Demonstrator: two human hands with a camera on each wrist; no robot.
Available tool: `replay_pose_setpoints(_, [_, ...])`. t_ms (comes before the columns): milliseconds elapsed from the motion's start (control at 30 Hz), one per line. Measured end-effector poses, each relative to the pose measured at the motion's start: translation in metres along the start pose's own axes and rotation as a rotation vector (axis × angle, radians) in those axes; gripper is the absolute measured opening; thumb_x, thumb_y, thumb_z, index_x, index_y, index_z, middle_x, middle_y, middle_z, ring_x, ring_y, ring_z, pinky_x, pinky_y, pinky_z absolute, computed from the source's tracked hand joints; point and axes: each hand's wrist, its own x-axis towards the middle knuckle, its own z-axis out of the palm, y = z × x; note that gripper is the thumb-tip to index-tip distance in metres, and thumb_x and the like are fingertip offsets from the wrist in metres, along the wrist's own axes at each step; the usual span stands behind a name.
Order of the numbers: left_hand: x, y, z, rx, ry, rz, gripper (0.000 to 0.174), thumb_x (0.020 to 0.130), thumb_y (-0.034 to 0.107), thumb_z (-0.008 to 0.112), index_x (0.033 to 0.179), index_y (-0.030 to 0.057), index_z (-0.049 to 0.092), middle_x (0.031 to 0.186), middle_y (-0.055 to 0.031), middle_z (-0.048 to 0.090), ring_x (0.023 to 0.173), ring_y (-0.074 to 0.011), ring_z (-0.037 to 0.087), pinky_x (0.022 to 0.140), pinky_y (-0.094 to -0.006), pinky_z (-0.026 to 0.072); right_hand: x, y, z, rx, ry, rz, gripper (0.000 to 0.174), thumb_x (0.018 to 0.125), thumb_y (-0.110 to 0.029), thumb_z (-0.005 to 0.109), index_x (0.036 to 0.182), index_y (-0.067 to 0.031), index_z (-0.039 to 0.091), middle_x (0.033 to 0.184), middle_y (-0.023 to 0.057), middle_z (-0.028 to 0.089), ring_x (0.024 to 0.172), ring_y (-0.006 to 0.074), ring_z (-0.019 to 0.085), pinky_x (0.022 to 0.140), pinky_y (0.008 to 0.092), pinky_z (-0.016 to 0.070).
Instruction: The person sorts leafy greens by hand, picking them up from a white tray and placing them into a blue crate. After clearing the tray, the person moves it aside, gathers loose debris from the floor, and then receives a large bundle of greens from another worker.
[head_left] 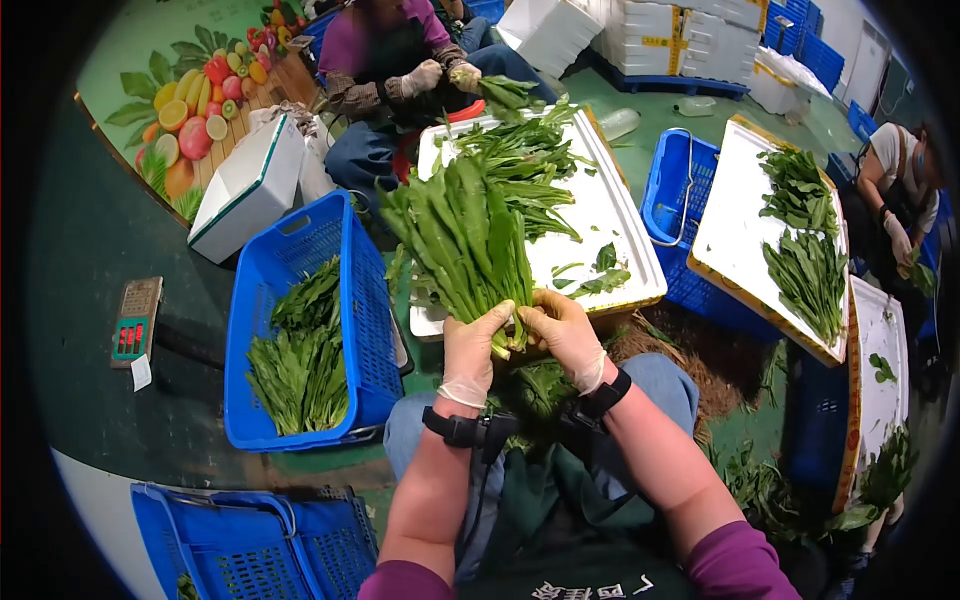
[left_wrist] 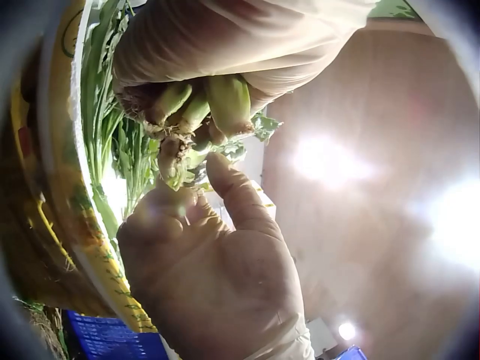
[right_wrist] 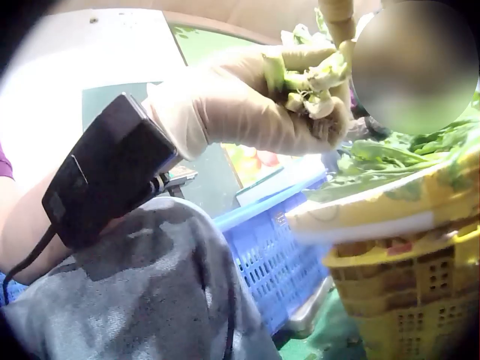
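A bunch of long-leaved greens is held up in front of the person, leaves pointing away and cut stem ends toward the body. The gloved left hand grips it round the lower stems. Close against the stem ends is the gloved right hand, thumb and fingers pinching at them. In the left wrist view, pale stem ends with brownish roots poke out below the left hand, and the right thumb reaches them from underneath. Behind the bunch, more loose greens lie on a white foam lid.
A blue crate with greens stands at the left, near a scale with a red display. Another foam lid carrying bunches is at the right. Blue crates sit front left. Another person works opposite.
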Motion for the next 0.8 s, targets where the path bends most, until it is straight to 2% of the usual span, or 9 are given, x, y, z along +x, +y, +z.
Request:
replay_pose_setpoints(133, [-0.003,0.01,-0.01,0.081,-0.244,-0.173,0.025,0.084,0.008,0.073,0.106,-0.0001,0.064,0.081,-0.0064,0.068,0.064,-0.0142,0.065,0.055,-0.0242,0.0508,0.002,0.006,0.0,-0.061,-0.092,-0.17,0.022,0.093,-0.014,0.06,0.104,0.0053,0.061,0.077,0.0033,0.062,0.068,0.0094,0.057,0.061,0.0242,0.0477])
replay_pose_setpoints(200, [0.001,0.016,-0.026,0.08,-0.348,-0.19,0.025,0.085,0.005,0.07,0.109,-0.0014,0.063,0.087,-0.0096,0.07,0.074,-0.0192,0.07,0.06,-0.0281,0.0544,0.01,-0.002,-0.012,-0.028,-0.353,-0.05,0.028,0.096,-0.014,0.054,0.117,0.0044,0.06,0.093,0.0084,0.068,0.078,0.0124,0.064,0.068,0.0259,0.052])
replay_pose_setpoints(300, [0.0,0.028,-0.043,0.009,-0.14,-0.255,0.025,0.085,0.003,0.068,0.108,-0.0067,0.063,0.093,-0.0162,0.07,0.082,-0.0271,0.071,0.063,-0.0319,0.0583,0.017,-0.031,-0.018,0.161,-0.198,0.065,0.033,0.097,-0.011,0.05,0.126,0.0032,0.057,0.111,0.0134,0.067,0.083,0.0178,0.067,0.073,0.0293,0.0552])
replay_pose_setpoints(400, [0.007,0.034,-0.069,-0.266,-0.094,-0.259,0.029,0.089,0.008,0.064,0.113,-0.0086,0.06,0.104,-0.0212,0.068,0.089,-0.0306,0.069,0.071,-0.0362,0.0585,0.068,-0.007,-0.038,-0.311,0.105,-0.169,0.026,0.09,-0.011,0.056,0.111,-0.0017,0.068,0.1,0.0116,0.072,0.086,0.0191,0.069,0.076,0.0305,0.0546])
replay_pose_setpoints(467, [0.004,0.037,-0.068,-0.349,-0.014,-0.184,0.033,0.092,0.009,0.06,0.119,-0.0093,0.056,0.112,-0.0215,0.065,0.097,-0.0324,0.066,0.078,-0.0403,0.0577,0.083,-0.003,-0.029,-0.697,0.142,-0.239,0.024,0.086,-0.014,0.059,0.105,-0.0081,0.071,0.097,0.0133,0.072,0.09,0.025,0.069,0.082,0.0341,0.0534])
replay_pose_setpoints(500, [0.004,0.035,-0.072,-0.389,-0.006,-0.198,0.033,0.092,0.008,0.059,0.12,-0.0096,0.054,0.115,-0.0213,0.064,0.101,-0.0338,0.065,0.08,-0.0424,0.0572,0.085,-0.003,-0.021,-0.881,0.107,-0.163,0.025,0.085,-0.021,0.063,0.107,-0.0126,0.071,0.104,0.0143,0.07,0.096,0.0303,0.067,0.089,0.0377,0.0513])
replay_pose_setpoints(600, [0.008,0.026,-0.076,-0.496,0.015,-0.21,0.03,0.092,0.006,0.058,0.115,-0.0127,0.053,0.113,-0.0226,0.06,0.109,-0.039,0.061,0.09,-0.0511,0.0546,0.096,0.014,-0.005,-1.408,0.058,-0.021,0.037,0.081,-0.029,0.071,0.113,-0.0119,0.068,0.111,0.014,0.069,0.102,0.0287,0.066,0.091,0.0407,0.0506])
replay_pose_setpoints(667, [0.005,0.028,-0.069,-0.515,0.046,-0.204,0.027,0.091,0.006,0.059,0.111,-0.0128,0.054,0.111,-0.0227,0.059,0.109,-0.0391,0.06,0.091,-0.0517,0.0544,0.106,0.023,-0.016,-1.154,0.023,0.09,0.032,0.077,-0.031,0.075,0.101,-0.0103,0.073,0.1,0.0145,0.071,0.096,0.0303,0.067,0.086,0.0398,0.0513])
replay_pose_setpoints(800, [0.011,0.023,-0.068,-0.519,0.068,-0.158,0.024,0.09,0.004,0.059,0.108,-0.012,0.055,0.111,-0.0231,0.058,0.109,-0.038,0.06,0.091,-0.0519,0.0544,0.125,0.044,-0.037,-0.576,0.153,-0.011,0.025,0.076,-0.024,0.077,0.09,-0.0035,0.073,0.08,0.0096,0.072,0.07,0.0185,0.066,0.069,0.0333,0.0517])
